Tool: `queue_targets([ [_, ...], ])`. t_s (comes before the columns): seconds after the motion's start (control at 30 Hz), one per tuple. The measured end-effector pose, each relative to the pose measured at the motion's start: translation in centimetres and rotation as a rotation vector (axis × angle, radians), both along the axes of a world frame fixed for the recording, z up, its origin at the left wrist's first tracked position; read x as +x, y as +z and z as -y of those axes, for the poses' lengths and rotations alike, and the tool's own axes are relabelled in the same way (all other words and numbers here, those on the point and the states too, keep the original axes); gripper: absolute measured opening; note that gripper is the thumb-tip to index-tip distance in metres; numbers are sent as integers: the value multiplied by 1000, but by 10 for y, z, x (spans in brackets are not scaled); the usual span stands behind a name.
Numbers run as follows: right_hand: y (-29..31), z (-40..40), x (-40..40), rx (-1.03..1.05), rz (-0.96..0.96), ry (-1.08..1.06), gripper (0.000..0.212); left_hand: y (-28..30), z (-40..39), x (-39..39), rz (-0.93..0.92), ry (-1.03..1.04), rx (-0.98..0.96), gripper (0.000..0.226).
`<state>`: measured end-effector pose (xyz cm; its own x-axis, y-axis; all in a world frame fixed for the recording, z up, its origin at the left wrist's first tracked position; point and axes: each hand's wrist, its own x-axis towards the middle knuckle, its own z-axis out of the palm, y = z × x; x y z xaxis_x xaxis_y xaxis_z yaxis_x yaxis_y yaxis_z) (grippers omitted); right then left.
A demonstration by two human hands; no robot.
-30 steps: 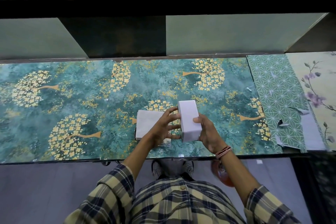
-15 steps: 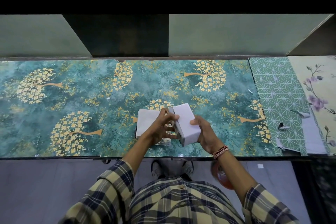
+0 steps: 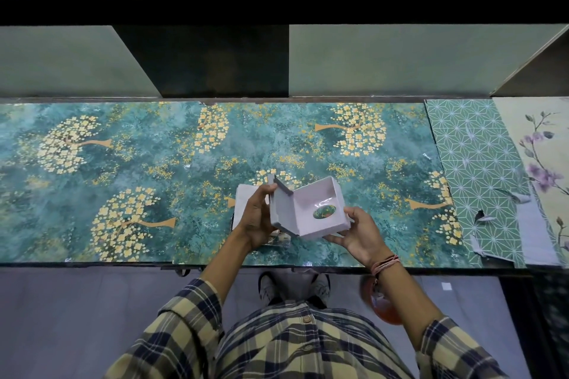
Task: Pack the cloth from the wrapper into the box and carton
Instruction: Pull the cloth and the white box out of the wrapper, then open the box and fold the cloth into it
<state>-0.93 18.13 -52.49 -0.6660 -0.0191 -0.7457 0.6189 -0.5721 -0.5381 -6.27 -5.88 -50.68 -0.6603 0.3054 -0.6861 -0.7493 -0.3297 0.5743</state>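
Note:
I hold a small white box (image 3: 311, 212) above the table's front edge, its hinged lid swung open to the left. My left hand (image 3: 257, 218) grips the lid side, thumb on its top corner. My right hand (image 3: 358, 232) supports the base from the right and below. The base has an oval window (image 3: 323, 212) covered by clear film, through which the table pattern shows. Under my left hand lies a flat white piece (image 3: 243, 197), and a clear wrapper (image 3: 277, 238) peeks out below the box. No cloth is recognisable.
The table (image 3: 154, 169) carries a teal sheet with golden trees. A green geometric sheet (image 3: 480, 169) and a pale floral sheet (image 3: 538, 148) lie at the right. A green partition (image 3: 385, 58) stands behind. An orange object (image 3: 381, 301) sits on the floor near my feet.
The box was closed and held upright between both hands. It has since been tipped and its lid swung open to the left, showing the inside.

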Motion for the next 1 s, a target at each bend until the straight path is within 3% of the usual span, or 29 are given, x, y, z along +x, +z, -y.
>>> queue_targets([
  [0.2,-25,-2,8,221,152,66,23,0,-13,2,7,15,-31,60],
  [0.33,-34,3,10,349,159,61,17,1,-23,4,22,9,-39,59],
  [0.47,-34,5,10,463,148,82,35,0,-25,6,33,16,-45,62],
  [0.53,-38,3,12,499,171,81,30,1,-24,8,32,19,-53,58],
  [0.6,-37,4,12,651,191,72,27,0,-22,9,28,50,-47,59],
  [0.67,-27,4,10,934,153,85,33,-1,-19,10,13,94,-7,58],
  [0.73,-11,9,4,1065,-4,119,31,3,-17,9,10,134,43,56],
  [0.8,6,17,-7,874,-170,254,25,10,-19,6,20,148,88,61],
  [0.9,14,25,-28,572,-231,508,27,20,-28,0,-19,124,88,67],
  [1.0,15,23,-52,519,-224,446,27,25,-32,-9,-79,124,-58,62],
])
